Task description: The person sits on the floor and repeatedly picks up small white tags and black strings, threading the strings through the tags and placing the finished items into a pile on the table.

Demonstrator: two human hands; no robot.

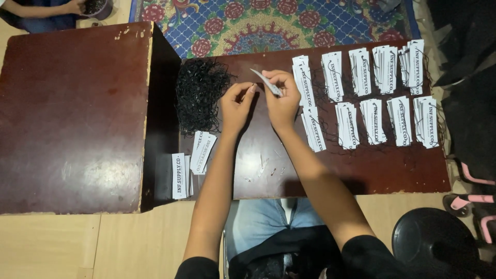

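Raised tabletop (72,113): dark red-brown slab at left, standing higher than the work surface; scuffed and worn.
Unstrung tags (192,160): small white paper tags with black print, two short stacks at the near left of the lower tabletop (268,170); judged to be the stock left to do.
String pile (200,94): loose tangle of thin black loops, far left of the lower tabletop, just left of the hands.
Left hand (236,106): fingertips pinched together, apparently on a thin black string, though the thread is too fine to confirm.
Tag in work (267,82): single white tag, tilted, held up above the tabletop between the two hands.
Right hand (281,98): thumb and fingers clamped on the tag in work.
Finished tags (372,93): white tags with black strings trailing, laid in about ten neat bundles in two rows, centre to far right.
Progress: judged well along; strung bundles far outnumber the two small stacks remaining.
Stool (434,240): round black seat, near right, on the floor.
Carpet (268,23): floral pattern, beyond the far edge.
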